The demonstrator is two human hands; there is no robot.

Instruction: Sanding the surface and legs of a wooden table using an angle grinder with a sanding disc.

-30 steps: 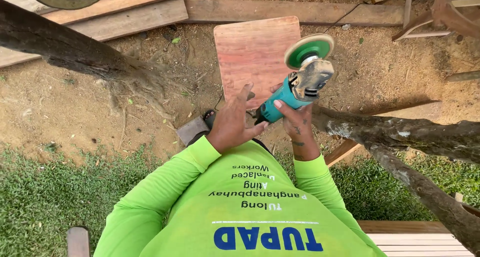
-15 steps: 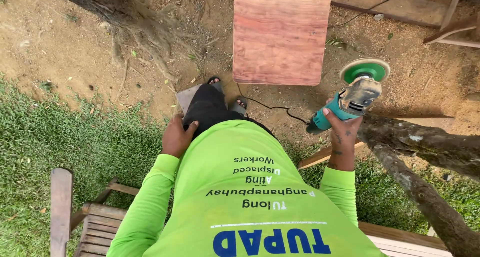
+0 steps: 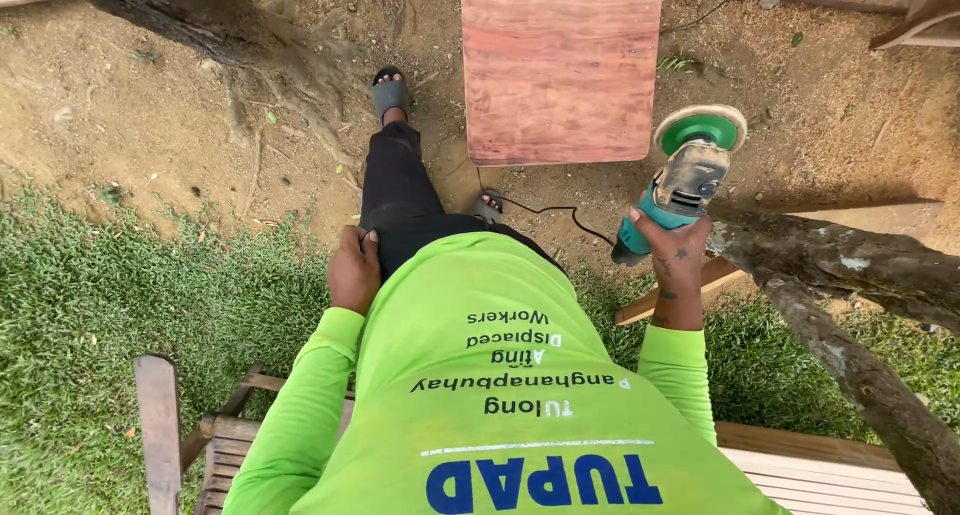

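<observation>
My right hand (image 3: 672,258) grips the handle of a teal angle grinder (image 3: 684,180), whose green sanding disc points away from me and hangs just right of a reddish wooden board (image 3: 560,65). A black cord (image 3: 545,213) runs from the grinder across the dirt toward my feet. My left hand (image 3: 354,271) rests closed on my left thigh, on black trousers (image 3: 398,190). I wear a bright green long-sleeved shirt and grey sandals (image 3: 389,93).
A thick tree branch (image 3: 840,275) crosses at the right, under my right hand. Another trunk (image 3: 200,25) lies at the upper left. A wooden bench (image 3: 160,425) stands behind me on grass. Planks lie at the far right edge.
My left hand left the grinder and dropped to my thigh. The right hand alone swung the grinder off the board to the right. My left leg stepped forward.
</observation>
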